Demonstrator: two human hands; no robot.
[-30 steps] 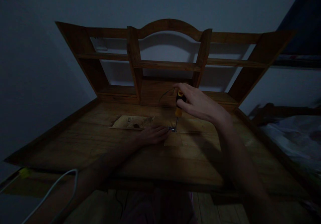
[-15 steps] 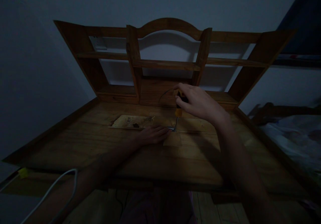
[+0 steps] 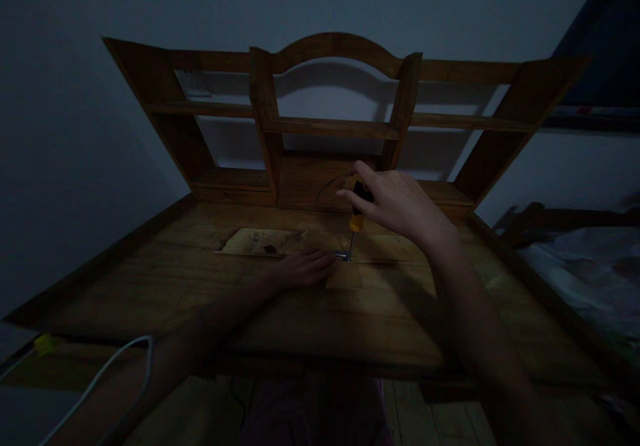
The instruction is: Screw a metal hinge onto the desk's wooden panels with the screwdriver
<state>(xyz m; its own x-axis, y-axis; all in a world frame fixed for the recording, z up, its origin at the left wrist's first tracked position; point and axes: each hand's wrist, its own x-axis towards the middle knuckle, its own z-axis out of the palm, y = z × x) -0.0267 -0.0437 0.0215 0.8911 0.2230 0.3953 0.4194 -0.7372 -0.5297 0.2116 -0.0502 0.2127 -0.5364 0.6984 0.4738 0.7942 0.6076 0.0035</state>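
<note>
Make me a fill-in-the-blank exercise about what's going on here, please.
The tool in the right hand, its thin shaft pointing down, is a ____.
The hand beside the small metal piece is the person's ____ one.
The cable at the lower left is coloured ____.
The shelf unit is made of ____.
Missing words: screwdriver; left; white; wood.

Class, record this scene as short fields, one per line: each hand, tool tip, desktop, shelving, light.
Right hand: holds a yellow-and-black screwdriver
Left hand: laid on the desktop, fingertips at a small metal part
Tool tip: down at the metal part
Desktop: wooden, with a rough pale patch
Shelving: wooden, arched top
Light: dim
</note>
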